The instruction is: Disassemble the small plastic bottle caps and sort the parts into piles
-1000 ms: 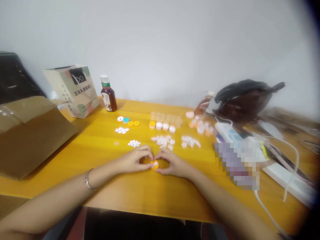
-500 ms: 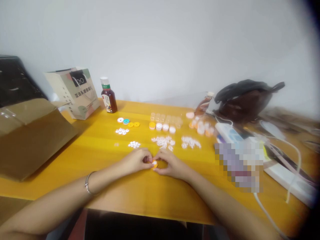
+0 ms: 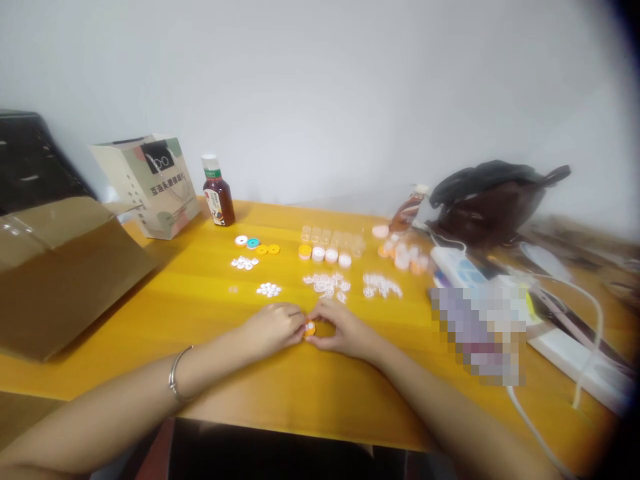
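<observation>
Near the front of the yellow table [image 3: 225, 380], a small orange round piece with a white centre [image 3: 310, 327] sits between my hands. My right hand [image 3: 345, 328] pinches its rim with thumb and fingers. Curled fingers of my left hand [image 3: 277, 327] press at its left side. Beyond the hands are a cluster of white discs [image 3: 269, 289], clear plastic pieces [image 3: 327, 285] and more clear pieces [image 3: 381, 285]. Farther back, an orange-topped round piece [image 3: 305, 251] heads a row of white ones [image 3: 331, 255], behind which stand clear cups [image 3: 325, 235].
A cardboard box [image 3: 70, 280] fills the left side, near a paper bag [image 3: 167, 187] and a dark bottle [image 3: 217, 193]. Coloured rings [image 3: 253, 243] lie left of centre. On the right are a black bag [image 3: 490, 203], a power strip [image 3: 580, 363] and cables.
My left hand has turned slightly, its fingers now more curled and its thumb less visible. My right hand and the orange piece stay nearly in place.
</observation>
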`<action>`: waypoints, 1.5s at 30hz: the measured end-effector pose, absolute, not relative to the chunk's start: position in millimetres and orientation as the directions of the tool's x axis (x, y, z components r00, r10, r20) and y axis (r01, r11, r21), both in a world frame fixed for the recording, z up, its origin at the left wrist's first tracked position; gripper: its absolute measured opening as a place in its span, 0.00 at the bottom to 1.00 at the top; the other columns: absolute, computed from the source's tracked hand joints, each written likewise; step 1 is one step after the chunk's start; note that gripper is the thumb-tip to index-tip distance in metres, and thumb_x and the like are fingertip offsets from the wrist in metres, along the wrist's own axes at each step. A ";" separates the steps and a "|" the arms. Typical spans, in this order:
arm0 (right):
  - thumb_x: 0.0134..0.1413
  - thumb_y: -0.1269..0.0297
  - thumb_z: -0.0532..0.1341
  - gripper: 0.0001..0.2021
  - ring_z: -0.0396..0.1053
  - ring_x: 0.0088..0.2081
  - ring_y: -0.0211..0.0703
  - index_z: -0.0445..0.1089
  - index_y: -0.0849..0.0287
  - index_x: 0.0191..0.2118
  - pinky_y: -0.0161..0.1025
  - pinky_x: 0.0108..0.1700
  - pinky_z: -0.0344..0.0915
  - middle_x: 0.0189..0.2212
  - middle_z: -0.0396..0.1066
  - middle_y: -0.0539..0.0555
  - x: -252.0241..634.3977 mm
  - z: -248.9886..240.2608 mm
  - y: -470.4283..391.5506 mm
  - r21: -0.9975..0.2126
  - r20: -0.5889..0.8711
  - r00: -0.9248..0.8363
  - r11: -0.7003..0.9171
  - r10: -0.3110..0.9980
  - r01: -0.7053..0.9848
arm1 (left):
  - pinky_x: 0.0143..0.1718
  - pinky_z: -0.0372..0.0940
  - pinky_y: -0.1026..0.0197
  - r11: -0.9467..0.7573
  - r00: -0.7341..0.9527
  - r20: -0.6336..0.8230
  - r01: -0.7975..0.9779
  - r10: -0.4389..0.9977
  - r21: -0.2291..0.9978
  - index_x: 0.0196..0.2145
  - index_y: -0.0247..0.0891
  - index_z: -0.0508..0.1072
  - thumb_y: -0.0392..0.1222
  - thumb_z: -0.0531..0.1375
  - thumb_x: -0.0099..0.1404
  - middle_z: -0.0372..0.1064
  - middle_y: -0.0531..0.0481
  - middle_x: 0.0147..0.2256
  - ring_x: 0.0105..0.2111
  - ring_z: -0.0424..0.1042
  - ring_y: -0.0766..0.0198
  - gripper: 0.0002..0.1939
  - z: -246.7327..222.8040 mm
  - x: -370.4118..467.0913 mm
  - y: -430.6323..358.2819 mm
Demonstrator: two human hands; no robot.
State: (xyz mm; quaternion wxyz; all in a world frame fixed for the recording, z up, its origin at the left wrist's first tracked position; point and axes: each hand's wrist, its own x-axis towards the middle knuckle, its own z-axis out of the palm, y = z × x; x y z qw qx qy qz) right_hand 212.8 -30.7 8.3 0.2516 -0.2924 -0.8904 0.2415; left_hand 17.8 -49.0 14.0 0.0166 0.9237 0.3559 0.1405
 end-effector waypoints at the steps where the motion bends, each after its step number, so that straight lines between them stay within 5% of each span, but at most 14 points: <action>1: 0.44 0.69 0.63 0.08 0.62 0.33 0.40 0.66 0.57 0.33 0.36 0.35 0.61 0.29 0.63 0.50 212.9 8.1 -30.5 -0.579 0.307 -0.701 0.711 0.644 0.400 | 0.28 0.62 0.62 -0.757 0.719 0.248 0.644 0.649 0.112 0.32 0.32 0.71 0.36 0.52 0.63 0.68 0.45 0.28 0.27 0.67 0.62 0.09 13.4 17.8 -50.0; 16: 0.46 0.66 0.62 0.08 0.61 0.33 0.39 0.66 0.59 0.34 0.36 0.35 0.61 0.30 0.63 0.51 214.6 9.6 -29.3 -0.619 0.256 -0.690 0.663 0.677 0.421 | 0.32 0.59 0.63 -0.620 0.535 0.350 0.758 0.769 0.205 0.32 0.35 0.68 0.37 0.51 0.65 0.64 0.49 0.30 0.31 0.65 0.64 0.07 26.7 -37.5 -6.7; 33: 0.45 0.67 0.63 0.08 0.61 0.33 0.38 0.67 0.58 0.34 0.36 0.35 0.61 0.30 0.64 0.51 214.9 9.2 -28.9 -0.631 0.262 -0.684 0.657 0.680 0.412 | 0.27 0.57 0.64 -0.595 0.567 0.306 0.804 0.765 -0.001 0.28 0.35 0.70 0.39 0.52 0.65 0.63 0.49 0.26 0.28 0.64 0.64 0.11 24.8 -38.9 -1.6; 45: 0.45 0.65 0.63 0.08 0.62 0.32 0.38 0.65 0.58 0.32 0.35 0.34 0.61 0.28 0.63 0.50 214.4 2.2 -26.2 -0.626 0.291 -0.676 0.669 0.678 0.401 | 0.36 0.62 0.62 -0.815 0.740 0.353 0.468 0.573 0.343 0.36 0.36 0.71 0.42 0.54 0.64 0.68 0.48 0.34 0.34 0.67 0.65 0.09 16.6 11.1 -40.0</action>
